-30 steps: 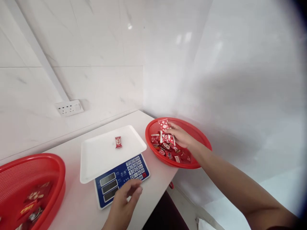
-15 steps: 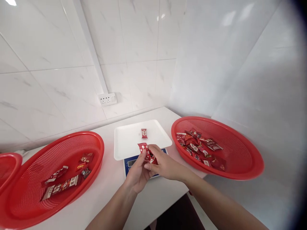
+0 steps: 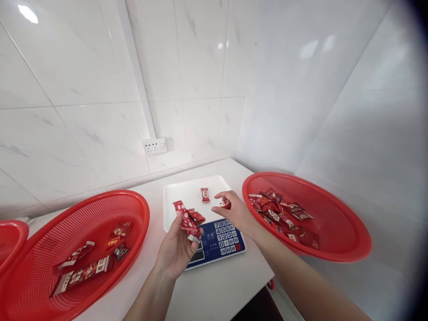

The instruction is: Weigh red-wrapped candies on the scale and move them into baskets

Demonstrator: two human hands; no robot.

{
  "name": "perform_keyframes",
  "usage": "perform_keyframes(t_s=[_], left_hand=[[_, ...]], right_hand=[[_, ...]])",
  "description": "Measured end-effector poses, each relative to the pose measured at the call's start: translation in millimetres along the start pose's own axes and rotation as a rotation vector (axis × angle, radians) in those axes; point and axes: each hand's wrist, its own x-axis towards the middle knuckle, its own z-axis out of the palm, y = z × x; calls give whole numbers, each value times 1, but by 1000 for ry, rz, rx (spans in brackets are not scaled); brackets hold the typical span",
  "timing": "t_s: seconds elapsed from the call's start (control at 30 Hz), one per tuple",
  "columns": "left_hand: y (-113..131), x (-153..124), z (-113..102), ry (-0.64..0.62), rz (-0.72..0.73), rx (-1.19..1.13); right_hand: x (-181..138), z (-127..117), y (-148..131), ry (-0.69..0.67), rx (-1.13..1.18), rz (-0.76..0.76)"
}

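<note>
My left hand (image 3: 175, 247) is closed around a small bunch of red candy packets (image 3: 187, 220), held up in front of the blue scale (image 3: 217, 238). My right hand (image 3: 234, 210) hovers over the scale's white tray (image 3: 182, 200), its thumb and finger pinching one small red candy (image 3: 226, 204). Another red candy (image 3: 205, 195) lies on the tray. To the right, a red mesh basket (image 3: 337, 223) holds several red packets.
A second red basket (image 3: 100, 209) with a few packets sits left of the scale, and the rim of another red basket (image 3: 13, 232) shows at the far left. A wall socket (image 3: 154, 146) is on the tiled wall behind. The counter edge runs just below my hands.
A second ago my right hand was in the right basket taking packets. It brought them to my left hand, which now holds the bunch, and my right hand has moved over the tray with one candy.
</note>
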Motion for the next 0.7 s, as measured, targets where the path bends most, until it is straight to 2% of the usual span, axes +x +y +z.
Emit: perform_keyframes(t_s=[0.1, 0.2, 0.27, 0.37, 0.47, 0.53, 0.6, 0.7], left_hand=[[9, -5, -3, -5, 28, -13], [12, -7, -4, -7, 46, -14], [11, -6, -4, 4, 48, -17], [6, -2, -2, 25, 15, -18], [1, 0, -1, 51, -20, -6], [0, 0, -1, 70, -21, -1], [0, -1, -1, 80, -9, -3], [4, -2, -2, 79, 25, 3]], right_hand=[[17, 12, 6, -26, 94, 39], [24, 21, 10, -167, 203, -25], [23, 23, 9, -215, 182, -74], [14, 24, 2, -168, 141, -90], [1, 20, -6, -176, 183, -88], [-4, 9, -8, -170, 103, -125], [0, -13, -4, -105, -100, -138], [16, -64, 13, -48, -535, 1]])
